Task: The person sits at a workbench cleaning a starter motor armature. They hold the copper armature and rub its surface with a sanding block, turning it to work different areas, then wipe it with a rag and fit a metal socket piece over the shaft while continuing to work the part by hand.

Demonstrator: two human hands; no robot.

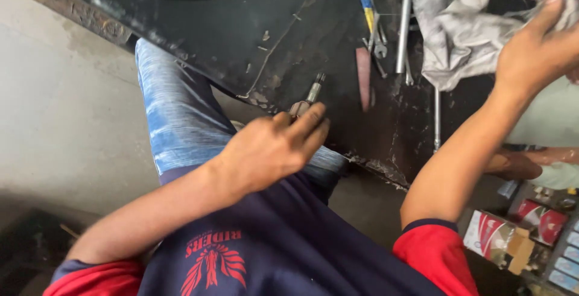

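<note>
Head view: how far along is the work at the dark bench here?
Done: spanners and rods lie spread on the black bench. In hand: the left hand grips a small metal part at the bench edge, and the right hand clutches a grey rag. Whether the part is already wiped cannot be told.

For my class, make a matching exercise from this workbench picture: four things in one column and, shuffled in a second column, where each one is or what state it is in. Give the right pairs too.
Things
1. Small metal part
2. Grey rag
3. Spanner with yellow and blue shank
4. Long steel rod

Places or states
A. Crumpled, gripped by the right hand
B. Lying straight, just left of the rag
C. At the fingertips of the left hand
D. At the far edge of the dark bench, left of the rod

Pairs: 1-C, 2-A, 3-D, 4-B
</note>
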